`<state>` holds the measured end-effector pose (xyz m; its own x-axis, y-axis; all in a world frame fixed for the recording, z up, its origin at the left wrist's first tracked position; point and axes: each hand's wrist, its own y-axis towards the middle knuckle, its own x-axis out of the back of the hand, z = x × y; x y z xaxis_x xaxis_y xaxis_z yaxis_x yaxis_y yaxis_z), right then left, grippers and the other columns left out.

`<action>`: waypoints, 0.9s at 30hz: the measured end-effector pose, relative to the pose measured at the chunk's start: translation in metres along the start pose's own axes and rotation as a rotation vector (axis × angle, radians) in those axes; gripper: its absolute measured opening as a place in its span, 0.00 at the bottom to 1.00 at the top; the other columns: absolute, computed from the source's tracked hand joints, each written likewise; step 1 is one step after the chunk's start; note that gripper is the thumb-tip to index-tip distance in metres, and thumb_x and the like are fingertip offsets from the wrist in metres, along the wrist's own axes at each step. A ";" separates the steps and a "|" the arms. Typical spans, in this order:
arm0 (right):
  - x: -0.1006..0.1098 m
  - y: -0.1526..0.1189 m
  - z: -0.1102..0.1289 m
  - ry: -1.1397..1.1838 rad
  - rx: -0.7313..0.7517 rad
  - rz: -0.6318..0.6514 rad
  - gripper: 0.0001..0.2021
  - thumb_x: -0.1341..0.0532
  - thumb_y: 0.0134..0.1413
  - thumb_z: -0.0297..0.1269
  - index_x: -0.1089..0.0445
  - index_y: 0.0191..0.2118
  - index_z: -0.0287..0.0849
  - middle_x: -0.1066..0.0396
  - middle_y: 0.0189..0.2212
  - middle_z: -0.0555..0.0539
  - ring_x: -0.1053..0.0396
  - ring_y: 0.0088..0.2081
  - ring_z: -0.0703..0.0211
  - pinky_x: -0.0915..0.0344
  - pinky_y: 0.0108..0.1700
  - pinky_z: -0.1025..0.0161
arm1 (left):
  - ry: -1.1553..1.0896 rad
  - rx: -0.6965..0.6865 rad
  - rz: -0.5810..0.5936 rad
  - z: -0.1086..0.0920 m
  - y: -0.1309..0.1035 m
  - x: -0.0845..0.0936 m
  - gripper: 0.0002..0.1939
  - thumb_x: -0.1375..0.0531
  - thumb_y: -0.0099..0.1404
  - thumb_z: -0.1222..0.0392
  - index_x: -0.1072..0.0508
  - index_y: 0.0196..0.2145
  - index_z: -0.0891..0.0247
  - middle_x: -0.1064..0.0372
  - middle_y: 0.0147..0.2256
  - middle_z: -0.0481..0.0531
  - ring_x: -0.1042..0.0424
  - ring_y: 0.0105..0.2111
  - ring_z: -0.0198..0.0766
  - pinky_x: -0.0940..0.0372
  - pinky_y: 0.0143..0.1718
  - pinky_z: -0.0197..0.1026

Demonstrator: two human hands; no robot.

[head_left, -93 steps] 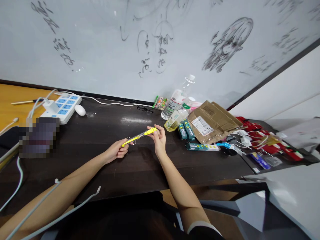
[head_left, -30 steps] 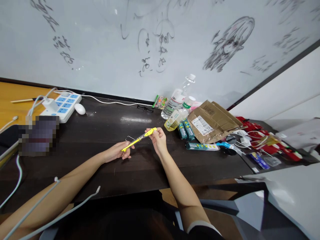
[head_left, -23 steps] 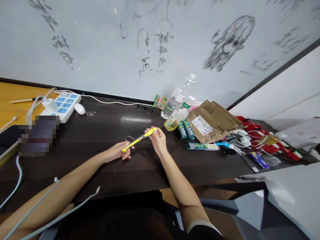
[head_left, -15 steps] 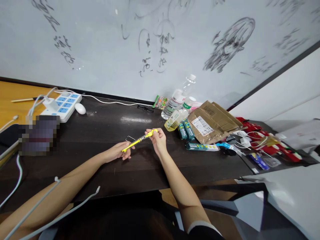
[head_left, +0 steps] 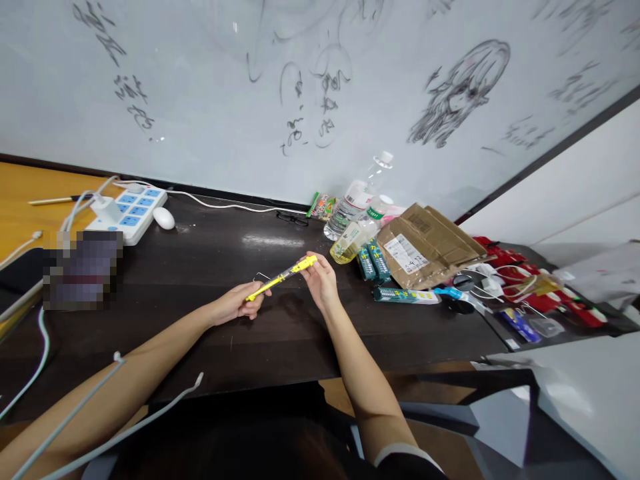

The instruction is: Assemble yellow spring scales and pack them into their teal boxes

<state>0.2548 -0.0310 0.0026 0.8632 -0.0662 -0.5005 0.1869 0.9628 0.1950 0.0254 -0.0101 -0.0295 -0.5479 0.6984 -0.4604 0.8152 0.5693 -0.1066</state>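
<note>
A slim yellow pen (head_left: 280, 277) slants up to the right above the dark table, with a greyish stretch along its middle. My left hand (head_left: 239, 303) is closed around its lower end. At the upper, thicker end, my right hand (head_left: 321, 283) pinches it between thumb and fingertips. Just behind my left fingers shows a thin, bent, shiny wire-like piece (head_left: 263, 275); what it belongs to is hidden.
At the left are a power strip (head_left: 135, 213), a white mouse-shaped object (head_left: 164, 218) and cables. Glasses (head_left: 293, 218), a snack packet (head_left: 321, 206), bottles (head_left: 350, 240), small green boxes (head_left: 406, 295) and a brown parcel (head_left: 430, 240) lie behind and right. A whiteboard (head_left: 200, 100) rises behind.
My right fingers have shifted slightly on the pen's upper end, so more of that end shows. The two yellow parts look closer together. My left hand keeps its hold.
</note>
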 end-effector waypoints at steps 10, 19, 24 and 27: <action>0.000 -0.001 -0.002 -0.119 0.073 0.033 0.15 0.34 0.50 0.44 0.29 0.43 0.44 0.25 0.36 0.48 0.26 0.42 0.57 0.32 0.51 0.56 | -0.005 -0.008 -0.021 -0.002 -0.001 -0.003 0.17 0.48 0.68 0.49 0.31 0.40 0.67 0.54 0.20 0.39 0.56 0.17 0.25 0.44 0.22 0.33; -0.004 -0.003 -0.005 -0.037 -0.031 0.047 0.16 0.33 0.48 0.46 0.29 0.41 0.44 0.25 0.36 0.47 0.27 0.46 0.52 0.34 0.54 0.50 | 0.000 0.003 -0.004 -0.001 -0.002 -0.003 0.18 0.48 0.68 0.49 0.31 0.42 0.67 0.53 0.20 0.40 0.55 0.18 0.26 0.43 0.23 0.34; -0.002 0.000 -0.008 0.034 -0.067 0.027 0.14 0.32 0.46 0.43 0.28 0.39 0.45 0.25 0.35 0.49 0.27 0.44 0.55 0.34 0.55 0.53 | 0.015 0.014 -0.011 0.000 -0.003 -0.005 0.17 0.49 0.69 0.49 0.32 0.42 0.66 0.54 0.20 0.40 0.53 0.18 0.26 0.43 0.23 0.33; 0.000 0.001 -0.006 0.036 -0.073 0.031 0.15 0.32 0.45 0.41 0.29 0.41 0.46 0.25 0.34 0.50 0.27 0.43 0.57 0.35 0.56 0.55 | 0.021 0.012 -0.012 0.001 -0.002 -0.004 0.17 0.49 0.69 0.49 0.32 0.42 0.66 0.53 0.20 0.40 0.53 0.18 0.26 0.43 0.23 0.33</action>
<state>0.2520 -0.0285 -0.0026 0.8505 -0.0281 -0.5253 0.1248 0.9809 0.1495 0.0261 -0.0146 -0.0279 -0.5611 0.7008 -0.4405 0.8109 0.5722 -0.1227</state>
